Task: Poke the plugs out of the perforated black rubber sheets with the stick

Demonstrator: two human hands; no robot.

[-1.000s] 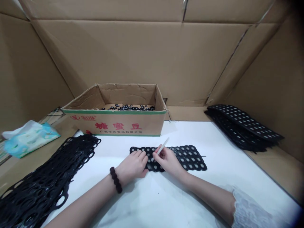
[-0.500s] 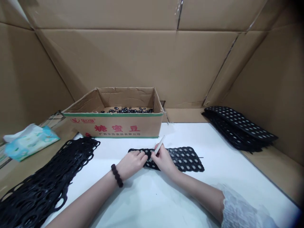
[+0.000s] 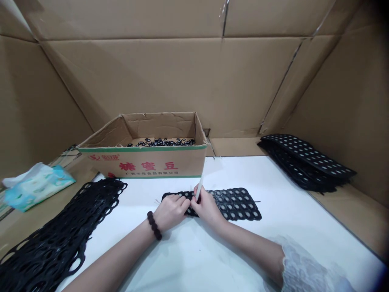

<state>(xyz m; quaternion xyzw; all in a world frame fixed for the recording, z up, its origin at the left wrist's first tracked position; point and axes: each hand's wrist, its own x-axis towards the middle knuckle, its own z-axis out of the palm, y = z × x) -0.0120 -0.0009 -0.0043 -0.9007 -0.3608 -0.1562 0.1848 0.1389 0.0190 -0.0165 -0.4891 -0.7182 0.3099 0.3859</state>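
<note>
A black sheet with rows of round light spots [image 3: 237, 204] lies flat on the white table. My right hand [image 3: 207, 209] grips a slim white tool [image 3: 199, 190], held steeply over the left half of the sheet. Beside it my left hand [image 3: 172, 211], with a dark beaded bracelet [image 3: 154, 225] at the wrist, has its fingers curled on the sheet's left part. The fingertips of both hands almost meet. Whatever my left fingers pinch, and the tool's lower tip, are hidden.
Behind my hands stands an open cardboard box [image 3: 152, 160] with small black rings [image 3: 164, 142]. Black ring-holed strips [image 3: 57, 235] lie left, near a tissue pack [image 3: 39, 186]. Spotted black sheets [image 3: 306, 162] are stacked right. Cardboard walls [image 3: 170, 77] surround the table [image 3: 194, 255].
My right hand has shifted slightly left, and the white tool now stands more upright. My left hand has turned slightly, its fingers closer to the right hand. The camera view has shifted a little.
</note>
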